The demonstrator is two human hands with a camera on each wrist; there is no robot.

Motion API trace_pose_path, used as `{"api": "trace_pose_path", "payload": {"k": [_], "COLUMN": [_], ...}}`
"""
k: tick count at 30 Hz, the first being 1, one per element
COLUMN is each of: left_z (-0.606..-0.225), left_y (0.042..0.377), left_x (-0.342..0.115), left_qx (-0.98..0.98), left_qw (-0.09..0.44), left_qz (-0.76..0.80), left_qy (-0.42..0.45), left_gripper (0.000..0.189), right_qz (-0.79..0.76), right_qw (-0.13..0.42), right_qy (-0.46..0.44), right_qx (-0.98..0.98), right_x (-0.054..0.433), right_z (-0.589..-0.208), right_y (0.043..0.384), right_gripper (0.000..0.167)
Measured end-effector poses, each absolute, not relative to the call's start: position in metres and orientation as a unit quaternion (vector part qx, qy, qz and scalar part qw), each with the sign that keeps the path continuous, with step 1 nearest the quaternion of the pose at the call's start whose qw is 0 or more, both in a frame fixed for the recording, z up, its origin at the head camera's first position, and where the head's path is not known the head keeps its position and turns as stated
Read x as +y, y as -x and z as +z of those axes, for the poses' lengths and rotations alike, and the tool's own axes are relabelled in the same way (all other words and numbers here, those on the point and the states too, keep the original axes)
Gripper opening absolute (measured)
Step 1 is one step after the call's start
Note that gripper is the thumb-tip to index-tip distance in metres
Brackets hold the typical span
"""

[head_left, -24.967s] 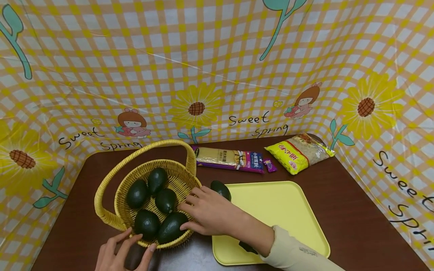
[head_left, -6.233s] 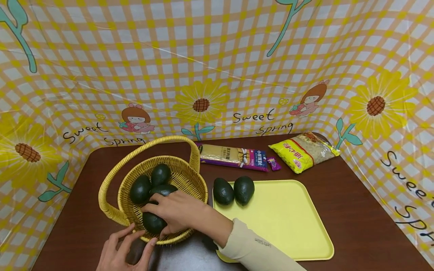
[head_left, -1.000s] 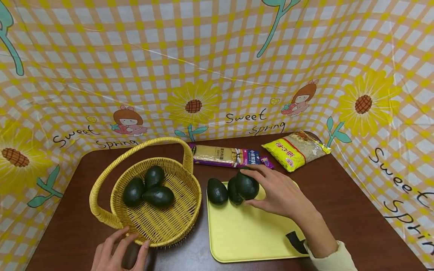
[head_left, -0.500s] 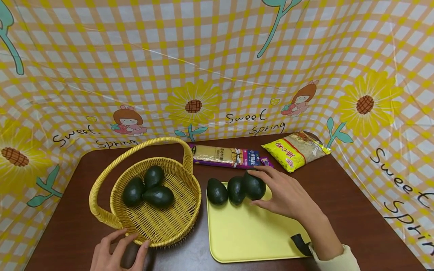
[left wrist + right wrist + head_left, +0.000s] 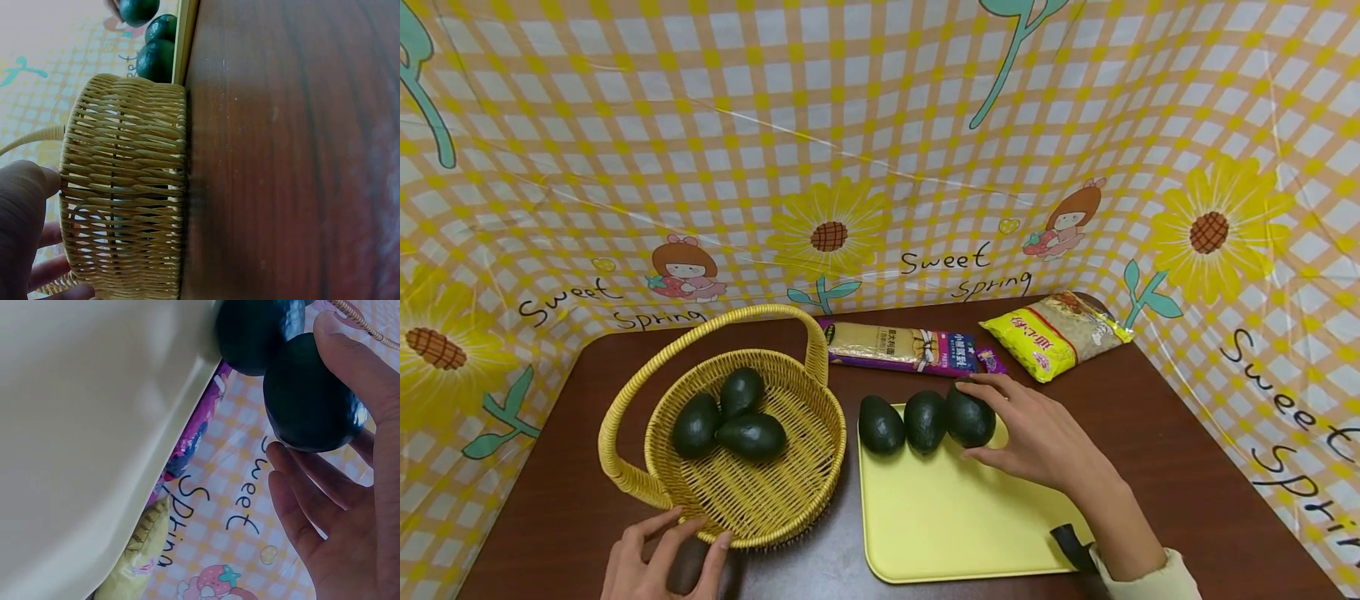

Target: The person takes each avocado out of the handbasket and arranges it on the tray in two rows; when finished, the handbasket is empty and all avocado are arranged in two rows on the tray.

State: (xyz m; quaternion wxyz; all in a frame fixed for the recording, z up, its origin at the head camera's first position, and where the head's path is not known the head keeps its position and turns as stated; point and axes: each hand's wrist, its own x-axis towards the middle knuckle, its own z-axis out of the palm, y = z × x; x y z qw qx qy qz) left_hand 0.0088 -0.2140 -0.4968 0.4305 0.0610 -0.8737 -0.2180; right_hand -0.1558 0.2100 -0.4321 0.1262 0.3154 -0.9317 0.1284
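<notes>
My right hand (image 5: 1041,433) holds a dark green avocado (image 5: 970,417) between thumb and fingers at the back of the yellow tray (image 5: 962,533). Left of it on the tray lie two more avocados, one in the middle (image 5: 925,421) and one at the back left corner (image 5: 882,425). The right wrist view shows the held avocado (image 5: 312,394) close against its neighbour. Three avocados, one of them lying sideways (image 5: 752,437), are in the round wicker basket (image 5: 760,508). My left hand (image 5: 658,558) rests its spread fingertips on the basket's near rim, with the thumb (image 5: 47,181) at the rim too.
Behind the tray lie a purple pasta pack (image 5: 895,346), a small purple packet (image 5: 991,361) and a yellow bag (image 5: 1052,333). The basket's tall handle (image 5: 700,333) arches over its left side. A checked cloth (image 5: 865,125) surrounds the brown table. A black piece (image 5: 1072,546) shows at my right wrist.
Over the last second the held avocado has moved right, off its overlap with the middle one. Earlier the basket held several avocados, now three. My left hand has stayed at the rim.
</notes>
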Motion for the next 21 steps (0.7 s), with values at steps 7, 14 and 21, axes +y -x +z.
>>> {"api": "trace_pose_path", "payload": {"k": [7,14,21], "left_z": [-0.497,-0.496,-0.496], "left_y": [-0.009,-0.011,-0.01], "left_x": [-0.215,-0.214,-0.214], "left_qx": [-0.875,-0.881,-0.879], "left_qw": [0.429,0.414,0.415], "left_qz": [-0.216,-0.222,-0.225], "left_qy": [-0.059,-0.065,-0.061], "left_gripper": [0.079,0.079,0.079], "right_qz": [0.126,0.127,0.131], "right_qw": [0.111,0.103,0.099], "right_qy": [-0.303,-0.302,-0.303], "right_qx": [-0.938,-0.939,-0.939], "right_x": [0.214,0.219,0.22], "right_z": [-0.436,-0.445,-0.449], "right_y": [0.156,0.158,0.161], "right_gripper": [0.088,0.088,0.088]}}
